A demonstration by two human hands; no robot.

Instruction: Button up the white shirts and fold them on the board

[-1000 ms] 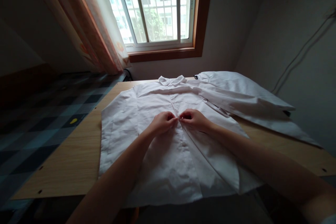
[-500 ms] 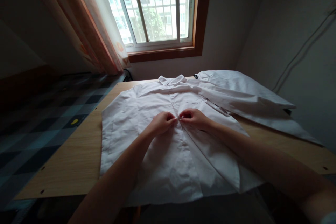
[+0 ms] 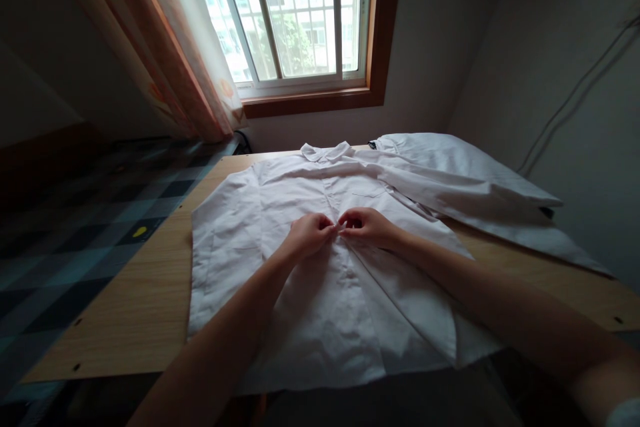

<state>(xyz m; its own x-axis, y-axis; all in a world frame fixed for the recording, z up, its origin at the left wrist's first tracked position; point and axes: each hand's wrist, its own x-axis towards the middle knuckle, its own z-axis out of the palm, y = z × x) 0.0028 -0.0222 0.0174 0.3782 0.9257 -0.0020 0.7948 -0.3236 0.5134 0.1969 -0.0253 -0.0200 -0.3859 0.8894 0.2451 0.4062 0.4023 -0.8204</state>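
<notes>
A white button-up shirt (image 3: 235,240) lies flat, front up, on a light wooden board (image 3: 135,293), collar toward the window. My left hand (image 3: 307,233) and my right hand (image 3: 367,225) meet at the shirt's front placket, about mid-chest. Both hands have fingers curled in a pinch on the placket edges, fingertips nearly touching each other. What sits between the fingertips is too small to make out. Lower buttons on the placket show below my hands.
More white cloth (image 3: 450,173) lies piled to the right of the shirt and trails over the board's right side. A dark checked bedcover (image 3: 75,233) lies to the left. A window (image 3: 295,13) with an orange curtain (image 3: 175,47) is behind the board.
Both hands have shifted very slightly up the placket toward the collar; the pinch stays the same.
</notes>
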